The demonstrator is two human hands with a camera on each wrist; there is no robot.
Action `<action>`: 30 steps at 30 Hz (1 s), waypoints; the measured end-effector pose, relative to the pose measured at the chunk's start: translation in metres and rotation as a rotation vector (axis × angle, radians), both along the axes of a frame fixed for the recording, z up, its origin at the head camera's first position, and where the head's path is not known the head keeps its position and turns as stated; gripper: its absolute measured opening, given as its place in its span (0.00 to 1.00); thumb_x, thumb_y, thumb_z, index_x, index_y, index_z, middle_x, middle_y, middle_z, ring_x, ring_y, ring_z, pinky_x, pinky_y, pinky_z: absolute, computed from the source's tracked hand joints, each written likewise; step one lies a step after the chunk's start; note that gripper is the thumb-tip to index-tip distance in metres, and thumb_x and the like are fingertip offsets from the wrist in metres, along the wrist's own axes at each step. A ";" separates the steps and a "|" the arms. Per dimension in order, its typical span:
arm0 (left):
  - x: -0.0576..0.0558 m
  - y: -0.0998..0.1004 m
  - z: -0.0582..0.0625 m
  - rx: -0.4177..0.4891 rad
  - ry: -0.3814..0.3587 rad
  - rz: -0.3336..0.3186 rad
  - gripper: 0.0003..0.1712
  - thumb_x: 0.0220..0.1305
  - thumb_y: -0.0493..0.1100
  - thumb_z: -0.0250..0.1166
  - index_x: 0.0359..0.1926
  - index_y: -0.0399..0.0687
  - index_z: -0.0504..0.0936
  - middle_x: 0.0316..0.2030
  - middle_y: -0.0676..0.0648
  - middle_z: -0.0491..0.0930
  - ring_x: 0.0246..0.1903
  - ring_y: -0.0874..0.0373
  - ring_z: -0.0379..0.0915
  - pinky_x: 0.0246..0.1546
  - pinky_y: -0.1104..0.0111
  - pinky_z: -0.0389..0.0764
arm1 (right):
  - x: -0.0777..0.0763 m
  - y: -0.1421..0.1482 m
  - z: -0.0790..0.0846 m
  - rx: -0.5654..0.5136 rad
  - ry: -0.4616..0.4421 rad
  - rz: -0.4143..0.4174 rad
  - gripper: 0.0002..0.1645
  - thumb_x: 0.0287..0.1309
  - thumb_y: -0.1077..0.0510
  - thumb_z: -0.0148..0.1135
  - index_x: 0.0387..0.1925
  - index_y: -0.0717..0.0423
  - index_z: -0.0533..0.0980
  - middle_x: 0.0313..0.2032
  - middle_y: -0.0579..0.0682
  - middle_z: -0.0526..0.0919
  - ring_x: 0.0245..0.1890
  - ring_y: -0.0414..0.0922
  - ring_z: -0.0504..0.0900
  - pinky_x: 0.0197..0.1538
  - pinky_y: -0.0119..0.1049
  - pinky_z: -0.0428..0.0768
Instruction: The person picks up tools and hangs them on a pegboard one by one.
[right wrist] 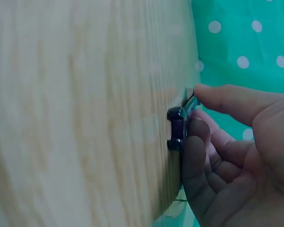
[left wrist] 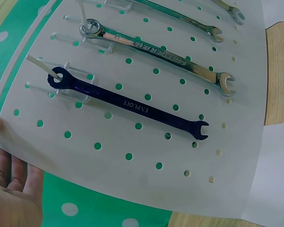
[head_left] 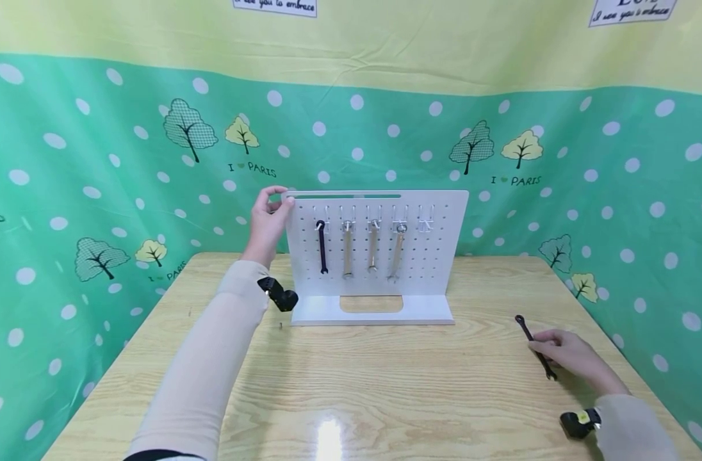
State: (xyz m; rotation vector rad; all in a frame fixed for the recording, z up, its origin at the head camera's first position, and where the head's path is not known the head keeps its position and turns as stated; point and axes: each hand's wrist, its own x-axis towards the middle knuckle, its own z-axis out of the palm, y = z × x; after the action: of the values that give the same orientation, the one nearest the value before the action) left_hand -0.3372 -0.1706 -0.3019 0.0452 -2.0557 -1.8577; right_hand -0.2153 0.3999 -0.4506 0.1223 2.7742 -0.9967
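A white pegboard [head_left: 374, 256] stands upright on the table. My left hand [head_left: 268, 225] grips its upper left corner, thumb on the front face and fingers behind the edge. A dark combination wrench [left wrist: 132, 105] marked EXPLOIT hangs by its ring end on the leftmost hook. Beside it three silver wrenches [left wrist: 156, 53] hang from further hooks. The rightmost hook [head_left: 425, 225] bears nothing. On the right of the table my right hand [head_left: 576, 358] pinches a second dark wrench [head_left: 524, 325] at its middle. In the right wrist view the forked end [right wrist: 176, 128] of that wrench faces the camera.
The wooden table [head_left: 351, 390] spreads in front of the board and to both sides. A green polka-dot curtain [head_left: 357, 147] with printed trees hangs behind it and along the sides. A cut-out [head_left: 371, 304] opens in the board's base.
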 end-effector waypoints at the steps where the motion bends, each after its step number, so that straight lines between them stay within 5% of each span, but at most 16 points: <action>1: 0.000 0.000 0.000 -0.001 -0.002 0.002 0.18 0.73 0.50 0.61 0.60 0.57 0.72 0.51 0.44 0.74 0.52 0.50 0.73 0.56 0.58 0.76 | 0.000 0.000 0.000 0.005 -0.004 -0.006 0.40 0.69 0.41 0.58 0.58 0.77 0.69 0.45 0.61 0.80 0.42 0.51 0.79 0.39 0.39 0.79; 20: -0.001 0.000 0.000 0.001 0.005 -0.001 0.17 0.73 0.50 0.61 0.60 0.57 0.73 0.52 0.44 0.74 0.52 0.50 0.72 0.57 0.57 0.75 | -0.003 -0.003 0.000 0.007 -0.012 -0.083 0.27 0.65 0.43 0.63 0.42 0.68 0.82 0.32 0.51 0.79 0.32 0.47 0.76 0.34 0.38 0.75; 30: -0.001 0.001 0.000 0.013 0.003 -0.002 0.17 0.73 0.49 0.61 0.60 0.57 0.73 0.50 0.45 0.74 0.51 0.51 0.73 0.56 0.58 0.75 | -0.006 0.000 -0.002 -0.025 -0.036 -0.093 0.28 0.64 0.43 0.64 0.41 0.68 0.81 0.30 0.50 0.76 0.31 0.46 0.73 0.33 0.38 0.73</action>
State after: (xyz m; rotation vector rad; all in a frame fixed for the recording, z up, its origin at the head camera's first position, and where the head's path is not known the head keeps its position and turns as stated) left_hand -0.3382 -0.1697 -0.3014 0.0435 -2.0431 -1.8712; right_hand -0.2208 0.4000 -0.4529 0.2657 2.7453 -1.0395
